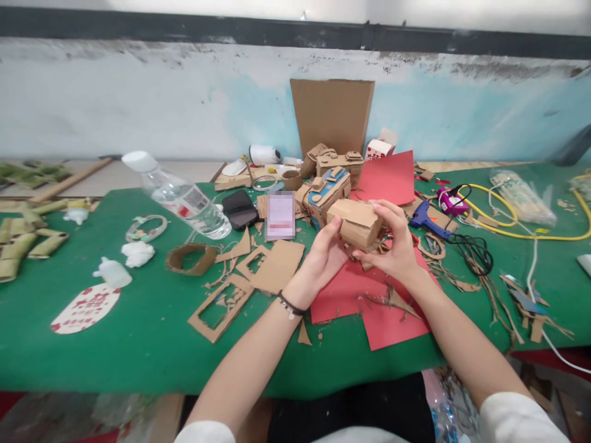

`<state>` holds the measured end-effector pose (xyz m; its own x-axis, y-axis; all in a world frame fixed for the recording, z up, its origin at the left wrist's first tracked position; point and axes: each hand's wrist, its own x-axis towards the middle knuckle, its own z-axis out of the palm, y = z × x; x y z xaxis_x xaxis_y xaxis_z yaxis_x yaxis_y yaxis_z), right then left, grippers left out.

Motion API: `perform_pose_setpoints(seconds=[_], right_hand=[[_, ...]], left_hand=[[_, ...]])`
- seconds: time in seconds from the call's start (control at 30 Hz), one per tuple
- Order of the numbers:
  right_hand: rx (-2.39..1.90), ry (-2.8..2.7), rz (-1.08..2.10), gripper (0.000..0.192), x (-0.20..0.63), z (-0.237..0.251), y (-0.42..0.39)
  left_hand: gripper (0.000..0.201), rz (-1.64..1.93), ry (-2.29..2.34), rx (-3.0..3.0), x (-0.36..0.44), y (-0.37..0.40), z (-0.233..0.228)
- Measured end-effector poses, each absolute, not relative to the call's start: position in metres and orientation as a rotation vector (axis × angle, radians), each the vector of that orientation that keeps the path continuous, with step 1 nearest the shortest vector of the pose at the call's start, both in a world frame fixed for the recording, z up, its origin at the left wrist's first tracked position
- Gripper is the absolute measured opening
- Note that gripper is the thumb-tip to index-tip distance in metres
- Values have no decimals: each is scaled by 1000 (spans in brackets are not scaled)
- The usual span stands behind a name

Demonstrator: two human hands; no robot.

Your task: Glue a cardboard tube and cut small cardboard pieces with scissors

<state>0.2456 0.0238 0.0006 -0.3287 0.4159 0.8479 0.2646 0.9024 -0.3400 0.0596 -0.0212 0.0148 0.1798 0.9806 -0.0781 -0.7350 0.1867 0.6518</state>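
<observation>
A small many-sided cardboard box [357, 223] is held up between both hands, above the red paper [341, 292]. My left hand [327, 251] grips its left side, thumb on the near face. My right hand [396, 240] closes around its right side, fingers over the top edge and thumb underneath. The box's underside and far side are partly hidden by the fingers. Just behind it stands a blue-and-brown cardboard model [325, 191]. Cardboard scraps [394, 301] lie on the red paper below the hands.
Left of the hands are a cardboard sheet [278, 266], a cardboard frame [221, 307], a cardboard ring [191, 259], a black phone [240, 209] and a water bottle [184, 200]. To the right lie a blue glue gun [428, 219] and a yellow cable [530, 235]. A cardboard panel [331, 114] leans against the wall.
</observation>
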Motion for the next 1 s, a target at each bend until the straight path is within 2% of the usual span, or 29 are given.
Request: perform_pose_setpoints(seconds=[0.13,0.37,0.53,0.8,1.0], right_hand=[[-507,-1826,210,101,240,-2,22],[-622,-1691,329,73,228,-7,15],[-634,-1670,336,66,227,-13,17],[-618,-1693,415,72,232,-7,18],[-592,-1729,444,99,235,-8,26]], left_hand=[[62,1267,539,615,62,-24,11],[67,1305,583,698,68,-22,-1],[73,1289,592,684,70,-22,-4],[75,1249,558,738,66,-24,3],[63,1295,617,710,63,-22,10]])
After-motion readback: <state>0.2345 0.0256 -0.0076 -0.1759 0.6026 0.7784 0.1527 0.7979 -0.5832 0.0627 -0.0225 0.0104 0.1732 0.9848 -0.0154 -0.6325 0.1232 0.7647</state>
